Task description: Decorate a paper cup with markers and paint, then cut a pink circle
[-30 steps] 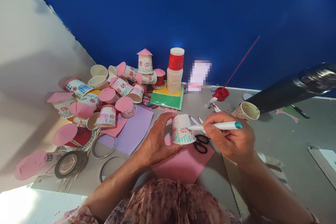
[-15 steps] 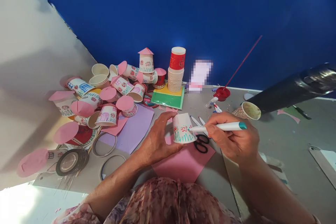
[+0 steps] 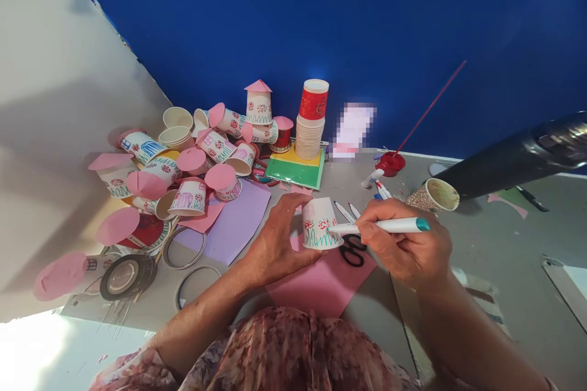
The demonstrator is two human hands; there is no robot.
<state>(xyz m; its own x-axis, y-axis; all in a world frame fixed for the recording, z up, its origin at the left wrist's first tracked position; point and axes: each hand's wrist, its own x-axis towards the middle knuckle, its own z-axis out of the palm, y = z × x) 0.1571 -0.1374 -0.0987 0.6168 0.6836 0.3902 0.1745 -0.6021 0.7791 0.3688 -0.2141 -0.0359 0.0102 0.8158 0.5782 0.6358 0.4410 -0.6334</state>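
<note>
A white paper cup (image 3: pixel 321 226) stands upside down in my left hand (image 3: pixel 282 238), thumb at its rim and fingers at its top. Red dotted flowers and green zigzag grass are drawn round its side. My right hand (image 3: pixel 408 244) grips a white marker with a green end (image 3: pixel 389 226), its tip touching the cup beside the flowers. Below the cup lies a pink paper sheet (image 3: pixel 316 287), with black-handled scissors (image 3: pixel 353 250) partly hidden behind the cup and marker.
Decorated cups with pink paper roofs (image 3: pixel 190 195) crowd the left side. A cup stack (image 3: pixel 309 134) rises behind, on a green and yellow packet (image 3: pixel 293 172). Tape rolls (image 3: pixel 123 277) lie at left. A patterned cup (image 3: pixel 433 195) and a dark cylinder (image 3: pixel 513 156) are at right.
The view has shifted slightly, moving the background items a little to the right. The marker tip has moved slightly lower and left on the cup. Both hands keep their hold.
</note>
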